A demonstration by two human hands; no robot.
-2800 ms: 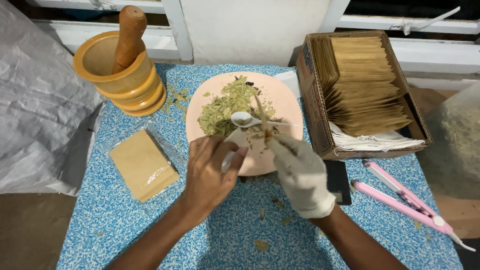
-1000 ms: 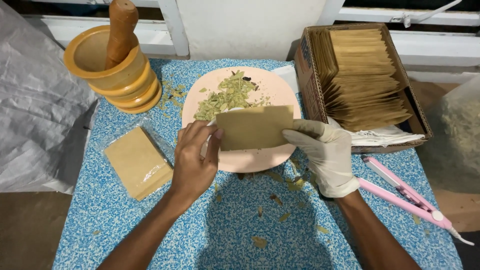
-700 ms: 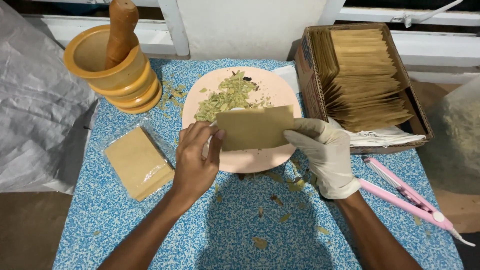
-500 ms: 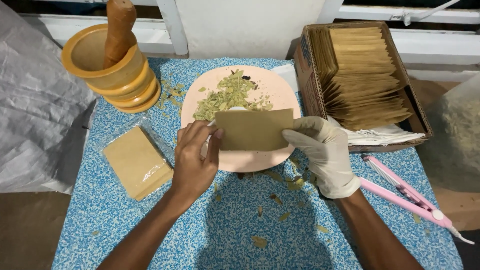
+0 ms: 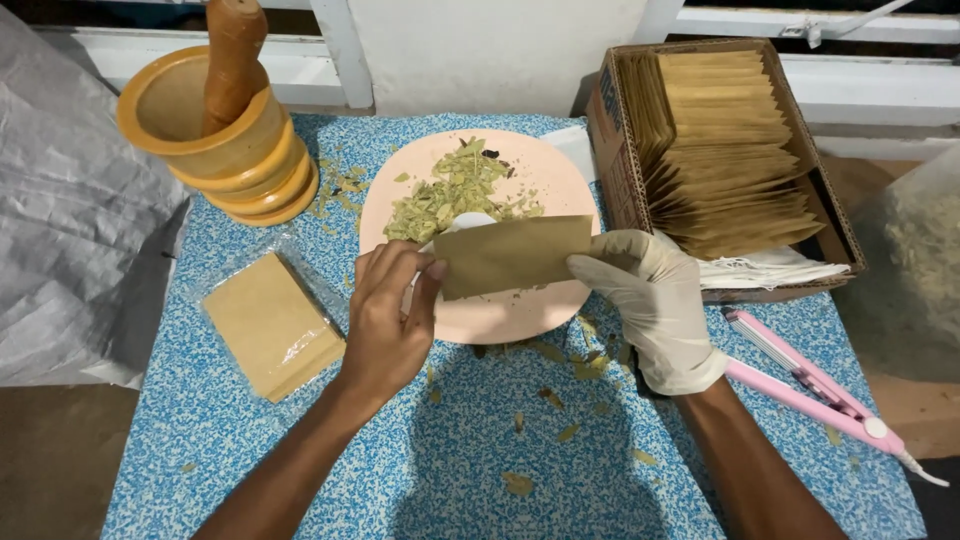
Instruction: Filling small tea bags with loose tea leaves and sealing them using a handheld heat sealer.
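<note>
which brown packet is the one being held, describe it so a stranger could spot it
Start at the round pink plate in the middle of the blue speckled table. Just above its near half, a flat brown paper packet is pinched between the bare left hand and gloved right hand. Unlike the boxed or plastic-wrapped ones, it is single and held up.

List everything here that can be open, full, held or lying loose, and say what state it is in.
Brown paper sachet: held flat between left hand and gloved right hand.
Pink plate: holds crushed dried leaves.
Cardboard box: open, packed with sachets.
Mortar: pestle leaning inside.
Pink heat sealer: lying unheld.
</note>
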